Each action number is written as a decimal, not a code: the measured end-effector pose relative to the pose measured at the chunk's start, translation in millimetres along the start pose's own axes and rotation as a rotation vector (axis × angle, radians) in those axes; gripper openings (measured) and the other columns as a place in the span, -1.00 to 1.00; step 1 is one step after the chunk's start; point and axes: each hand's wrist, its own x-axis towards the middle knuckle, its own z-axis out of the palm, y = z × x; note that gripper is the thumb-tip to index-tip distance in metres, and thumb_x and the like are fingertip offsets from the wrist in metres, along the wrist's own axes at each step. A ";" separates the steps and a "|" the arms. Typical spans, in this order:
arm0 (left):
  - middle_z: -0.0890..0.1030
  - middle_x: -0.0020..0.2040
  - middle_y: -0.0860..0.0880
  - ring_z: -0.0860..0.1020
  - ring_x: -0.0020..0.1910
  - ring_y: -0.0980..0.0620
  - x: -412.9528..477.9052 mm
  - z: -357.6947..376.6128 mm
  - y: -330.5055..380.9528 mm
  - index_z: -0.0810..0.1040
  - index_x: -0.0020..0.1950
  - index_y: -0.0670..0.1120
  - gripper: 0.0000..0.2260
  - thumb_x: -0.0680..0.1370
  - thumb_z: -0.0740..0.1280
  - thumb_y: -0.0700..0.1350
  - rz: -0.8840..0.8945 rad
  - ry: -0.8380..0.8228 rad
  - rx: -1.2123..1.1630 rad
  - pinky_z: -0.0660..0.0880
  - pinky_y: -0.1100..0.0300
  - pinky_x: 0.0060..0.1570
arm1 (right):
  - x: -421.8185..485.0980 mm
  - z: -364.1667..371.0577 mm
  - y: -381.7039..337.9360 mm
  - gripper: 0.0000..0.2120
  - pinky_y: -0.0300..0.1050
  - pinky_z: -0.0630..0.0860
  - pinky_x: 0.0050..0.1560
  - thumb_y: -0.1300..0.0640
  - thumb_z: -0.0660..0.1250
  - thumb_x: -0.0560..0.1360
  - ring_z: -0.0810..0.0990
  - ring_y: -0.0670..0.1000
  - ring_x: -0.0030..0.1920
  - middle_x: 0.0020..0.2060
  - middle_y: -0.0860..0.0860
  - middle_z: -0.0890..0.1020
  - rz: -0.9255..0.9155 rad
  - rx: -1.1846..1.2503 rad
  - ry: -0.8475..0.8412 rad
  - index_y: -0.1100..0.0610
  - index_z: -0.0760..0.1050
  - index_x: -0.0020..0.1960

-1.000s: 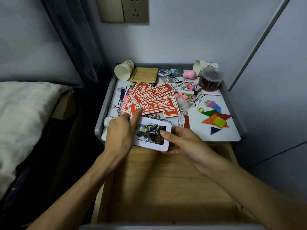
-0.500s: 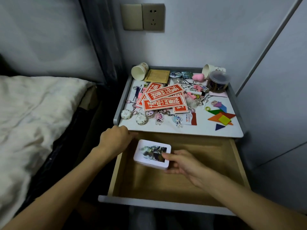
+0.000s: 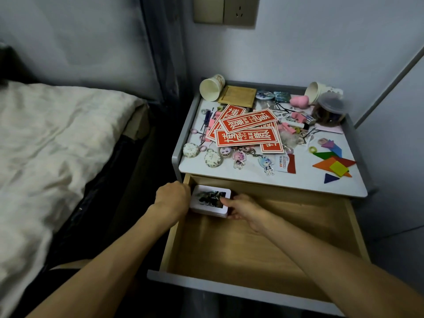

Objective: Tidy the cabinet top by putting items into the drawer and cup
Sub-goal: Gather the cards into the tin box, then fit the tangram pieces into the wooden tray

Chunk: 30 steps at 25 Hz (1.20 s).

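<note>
The stack of cards (image 3: 206, 196) is in the back left corner of the open drawer (image 3: 263, 246). The right hand (image 3: 246, 211) pinches its right end, thumb on top, fingers curled at the side. The left hand (image 3: 173, 198) is against the stack's left end; its fingers are hidden, so I cannot tell whether they grip. A paper cup (image 3: 210, 89) lies tipped on the cabinet top (image 3: 305, 182).

Room: we see pale grey-blue walls (image 3: 321, 42) | back wall: a beige switch-and-socket plate (image 3: 224, 10), high up | corner: a dark curtain (image 3: 165, 53) hangs | left: we note a bed (image 3: 57, 134) under a creased cream sheet | right: a slanting grey strip (image 3: 390, 89) | light: dim, soft
</note>
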 end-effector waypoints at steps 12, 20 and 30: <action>0.57 0.17 -0.11 0.58 0.12 -0.09 -4.7 -5.2 3.5 0.49 0.25 -0.11 -0.76 0.63 0.15 -0.20 0.029 0.047 0.090 0.46 0.14 -0.10 | 15.1 3.2 -1.9 -0.85 -0.34 0.50 -0.49 0.15 0.40 0.53 0.55 -0.08 -0.39 -0.24 0.10 0.59 -0.073 -0.284 0.058 0.25 0.53 -0.11; 0.58 0.16 -0.09 0.58 0.11 -0.08 -11.7 -11.0 8.7 0.48 0.28 -0.08 -0.75 0.63 0.15 -0.19 0.039 0.028 0.108 0.39 0.16 -0.17 | 30.4 14.1 14.3 -0.72 0.09 0.64 -0.18 0.03 0.48 0.44 0.68 0.15 -0.22 -0.22 0.17 0.67 -0.165 -0.531 0.320 0.28 0.60 -0.14; 0.60 -0.07 -0.04 0.59 -0.11 -0.08 -32.6 -51.7 10.5 0.54 0.04 -0.04 -0.83 0.61 0.19 -0.03 -0.034 0.244 -0.142 0.33 0.16 -0.26 | -48.5 -18.7 -32.7 -0.80 -0.04 0.57 -0.17 0.04 0.38 0.50 0.65 0.03 -0.20 -0.22 0.06 0.68 -0.274 -0.770 0.190 0.18 0.64 -0.08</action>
